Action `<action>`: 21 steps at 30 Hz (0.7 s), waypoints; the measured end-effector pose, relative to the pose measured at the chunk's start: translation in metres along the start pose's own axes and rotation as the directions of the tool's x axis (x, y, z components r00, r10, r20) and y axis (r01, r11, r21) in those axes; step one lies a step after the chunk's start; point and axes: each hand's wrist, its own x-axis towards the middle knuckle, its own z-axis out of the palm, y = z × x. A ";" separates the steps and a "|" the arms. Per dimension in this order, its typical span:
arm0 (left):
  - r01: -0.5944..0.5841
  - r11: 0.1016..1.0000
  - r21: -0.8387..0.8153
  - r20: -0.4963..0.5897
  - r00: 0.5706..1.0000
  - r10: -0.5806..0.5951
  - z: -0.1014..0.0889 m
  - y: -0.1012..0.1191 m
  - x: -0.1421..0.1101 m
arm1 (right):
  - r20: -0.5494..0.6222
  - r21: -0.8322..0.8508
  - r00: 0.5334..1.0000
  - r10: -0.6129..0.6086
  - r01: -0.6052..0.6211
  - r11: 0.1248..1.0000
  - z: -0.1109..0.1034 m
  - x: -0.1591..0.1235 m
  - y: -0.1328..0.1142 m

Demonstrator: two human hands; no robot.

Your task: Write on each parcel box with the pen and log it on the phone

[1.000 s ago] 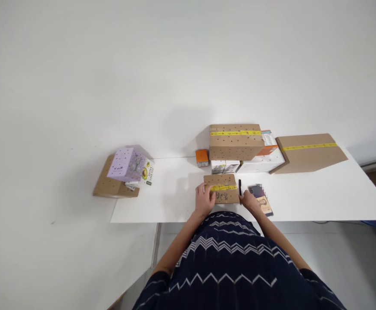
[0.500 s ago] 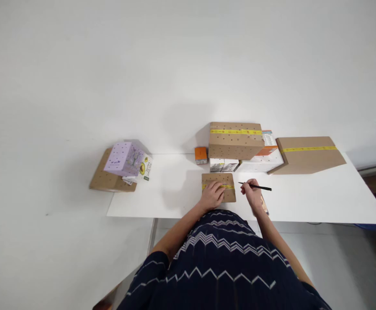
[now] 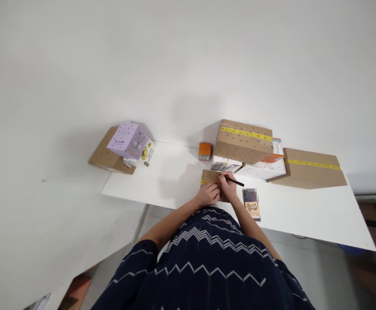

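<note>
A small brown cardboard box (image 3: pixel 209 176) with a yellow tape band lies on the white table (image 3: pixel 304 206) near its front edge. My left hand (image 3: pixel 208 194) rests on the box's near side, fingers curled over it. My right hand (image 3: pixel 228 188) is closed on a thin black pen (image 3: pixel 235 182), whose tip touches the top of the box. Both hands hide most of the box. A phone (image 3: pixel 251 203) lies flat just right of my right hand.
Behind the small box stand a large taped brown box (image 3: pixel 243 142), white and orange cartons (image 3: pixel 265 165), a small orange box (image 3: pixel 204 151) and a flat taped box (image 3: pixel 310 168). A purple box (image 3: pixel 128 140) sits on cardboard at the table's left corner.
My right hand picked the pen up from the table, swung it round and brought its tip onto the small box. My left hand shifted on the box. The view tilted.
</note>
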 end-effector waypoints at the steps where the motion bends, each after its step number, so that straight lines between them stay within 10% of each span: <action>1: -0.003 1.000 0.005 -0.012 1.000 0.003 0.000 0.000 0.000 | -0.006 -0.036 1.000 -0.020 0.020 0.999 0.000 0.000 0.000; 21: 0.031 0.999 -0.025 -0.035 0.999 -0.031 -0.004 0.001 0.003 | 0.060 -0.244 0.995 -0.083 0.095 0.965 0.003 0.001 -0.007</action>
